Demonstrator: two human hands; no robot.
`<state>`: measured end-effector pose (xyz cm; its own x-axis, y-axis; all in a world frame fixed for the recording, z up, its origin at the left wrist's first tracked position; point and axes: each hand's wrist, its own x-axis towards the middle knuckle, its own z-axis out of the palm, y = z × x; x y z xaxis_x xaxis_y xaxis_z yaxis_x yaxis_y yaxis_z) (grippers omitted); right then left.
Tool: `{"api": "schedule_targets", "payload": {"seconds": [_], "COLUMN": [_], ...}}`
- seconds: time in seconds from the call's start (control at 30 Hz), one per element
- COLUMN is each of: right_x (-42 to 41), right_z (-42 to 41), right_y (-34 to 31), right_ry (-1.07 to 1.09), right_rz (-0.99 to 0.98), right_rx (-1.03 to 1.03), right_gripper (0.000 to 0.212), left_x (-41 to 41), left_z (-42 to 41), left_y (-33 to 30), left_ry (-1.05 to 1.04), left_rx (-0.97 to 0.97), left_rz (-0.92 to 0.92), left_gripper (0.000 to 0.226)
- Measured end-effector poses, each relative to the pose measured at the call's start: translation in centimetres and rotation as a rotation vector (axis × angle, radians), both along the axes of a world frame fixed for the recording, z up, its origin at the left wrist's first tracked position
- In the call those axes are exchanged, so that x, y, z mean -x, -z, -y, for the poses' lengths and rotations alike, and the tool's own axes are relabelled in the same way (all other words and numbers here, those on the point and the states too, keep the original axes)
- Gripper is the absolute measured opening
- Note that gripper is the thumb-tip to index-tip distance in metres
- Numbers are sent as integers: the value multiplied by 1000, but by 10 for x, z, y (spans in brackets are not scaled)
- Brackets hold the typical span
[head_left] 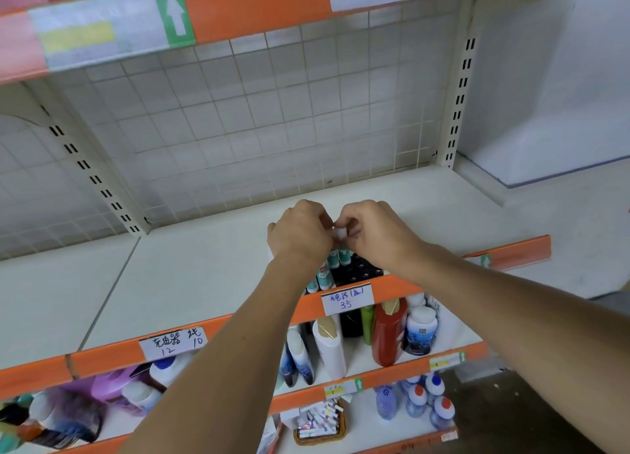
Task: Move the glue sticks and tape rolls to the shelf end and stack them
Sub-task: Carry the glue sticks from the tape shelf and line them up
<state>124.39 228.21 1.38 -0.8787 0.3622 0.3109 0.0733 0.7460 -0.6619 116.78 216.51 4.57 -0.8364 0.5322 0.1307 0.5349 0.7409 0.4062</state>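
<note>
glue stick (340, 232) pinched between both hands (335, 230)

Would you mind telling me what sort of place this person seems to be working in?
Most likely a small shop. The shelves have orange front strips with handwritten price labels, bottles of what look like toiletries stand in rows below, and the glue sticks sit in a display tray at the shelf's front.

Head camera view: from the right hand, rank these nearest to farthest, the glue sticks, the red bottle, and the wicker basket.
1. Glue sticks, just below the right hand on the same shelf.
2. Red bottle, one shelf down.
3. Wicker basket, two shelves down.
</note>
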Motion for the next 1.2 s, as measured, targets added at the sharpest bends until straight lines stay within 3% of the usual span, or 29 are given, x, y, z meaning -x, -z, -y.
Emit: {"api": "schedule_targets", "payload": {"seconds": [0.2, 0.43, 0.7, 0.83, 0.97, 1.03, 1.2], "right_x": [-1, -7, -16, -16, -12, -10, 2], "right_z": [5, 11, 8, 16, 49, 73, 127], "right_y": [1, -3, -24, -55, -90, -103, -108], "right_ry": [63, 36, 15, -28, -220, -307, -477], "right_rz": [3, 103, 170, 191, 269, 346, 462], "right_rx": [12, -115, -236, -336, -472, -560, -692], "right_gripper": [19, 25, 41, 42, 27, 24, 54], "left_x": [-6, -8, -21, -32, -38, -39, -45], "left_z": [-6, -4, 11, 22, 52, 76, 149], "left_y": [-1, -6, -19, -39, -53, -54, -46], "left_ry": [-10, 60, 128, 47, -108, -198, -416], "left_rx": [75, 186, 144, 125, 214, 278, 478], "left_rz": [-65, -109, -78, -191, -391, -353, -145], "left_gripper": [16, 22, 38, 36, 39, 41, 48]}}
